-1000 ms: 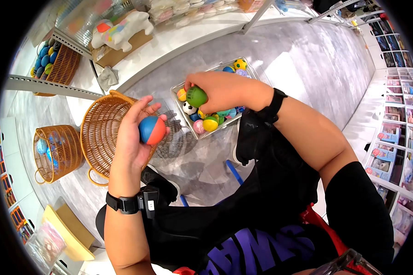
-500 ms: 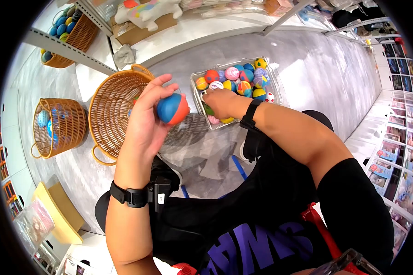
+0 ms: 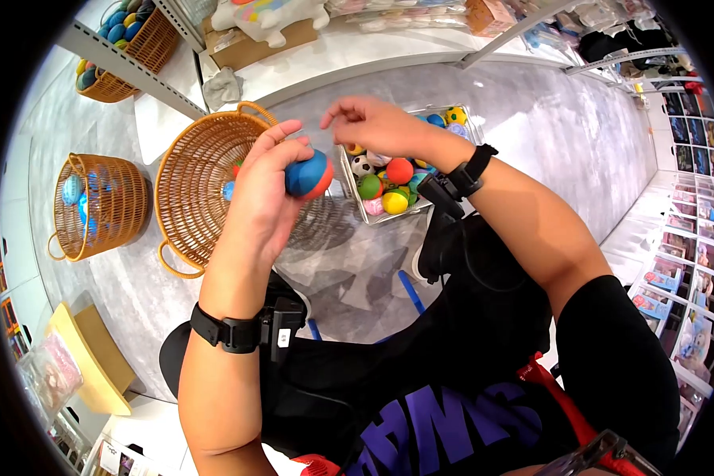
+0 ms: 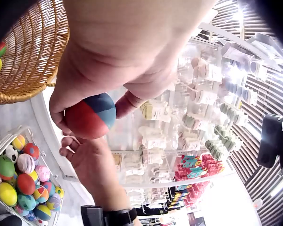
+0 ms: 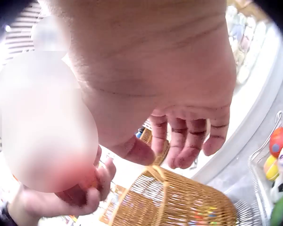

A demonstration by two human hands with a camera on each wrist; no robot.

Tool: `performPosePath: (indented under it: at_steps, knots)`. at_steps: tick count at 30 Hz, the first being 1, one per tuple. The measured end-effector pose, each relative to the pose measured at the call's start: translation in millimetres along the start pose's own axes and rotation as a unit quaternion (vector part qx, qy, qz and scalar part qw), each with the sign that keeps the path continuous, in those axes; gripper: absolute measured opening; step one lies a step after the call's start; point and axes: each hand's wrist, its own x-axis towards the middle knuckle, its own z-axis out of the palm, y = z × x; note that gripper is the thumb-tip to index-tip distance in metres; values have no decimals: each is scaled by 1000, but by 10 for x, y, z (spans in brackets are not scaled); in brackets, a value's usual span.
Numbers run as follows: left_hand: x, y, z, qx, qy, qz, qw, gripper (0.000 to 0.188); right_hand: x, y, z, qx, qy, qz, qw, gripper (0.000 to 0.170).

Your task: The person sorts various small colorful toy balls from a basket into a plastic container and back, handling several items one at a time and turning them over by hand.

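Observation:
My left hand (image 3: pixel 266 186) grips a blue and red ball (image 3: pixel 309 174) to the right of the large wicker basket (image 3: pixel 184 170); the left wrist view shows fingers and thumb around the ball (image 4: pixel 90 116). The right hand (image 3: pixel 379 131) is above the left end of the wire basket (image 3: pixel 344 176), its fingers loosely bent with nothing between them, as the right wrist view also shows at the hand (image 5: pixel 165 89). Colourful balls fill the wire basket, among them a green and red ball (image 3: pixel 370 187) and a yellow ball (image 3: pixel 395 201). A blue ball (image 3: pixel 228 190) lies in the wicker basket.
A smaller wicker basket (image 3: pixel 101 208) with blue items stands at the left. Another basket of balls (image 3: pixel 152 44) is at the upper left. A white shelf (image 3: pixel 349 51) with a metal upright (image 3: pixel 131 70) runs behind, and a yellow board (image 3: pixel 91 361) stands at lower left.
The right hand held a green ball a second ago, reached down into the wire basket, and is now empty, raised and further left. The left hand still grips its ball.

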Motion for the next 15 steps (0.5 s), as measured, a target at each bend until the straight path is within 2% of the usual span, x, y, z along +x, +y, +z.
performPosePath:
  at_steps: [4, 6, 7, 8, 9, 10, 12, 14, 15]
  knots:
    - [60, -49, 40, 13, 4, -15, 1000, 51, -286, -315, -49, 100, -36, -36, 994, 40]
    - [55, -75, 87, 17, -1, -26, 1000, 52, -452, -417, -9, -34, -81, -108, 990, 52]
    - [47, -74, 123, 26, 1, -27, 999, 55, -521, -481, -9, -67, -100, -82, 989, 62]
    - [41, -84, 153, 36, 3, -27, 999, 59, -565, -461, 18, -65, -97, -81, 990, 62]
    - [46, -109, 172, 37, 1, -30, 999, 59, -588, -438, 57, -115, -75, -113, 984, 64]
    - [55, -140, 186, 42, 0, -24, 999, 54, -603, -417, 88, -165, -53, -145, 974, 67]
    - [68, -179, 214, 47, -5, -21, 999, 50, -618, -362, 120, -179, -35, -164, 970, 68]
    - [80, -197, 223, 57, -5, -30, 998, 50, -619, -316, 141, -190, 7, -239, 952, 64]
    - [91, -205, 221, 59, -9, -32, 998, 50, -628, -328, 120, -210, 2, -232, 950, 62]
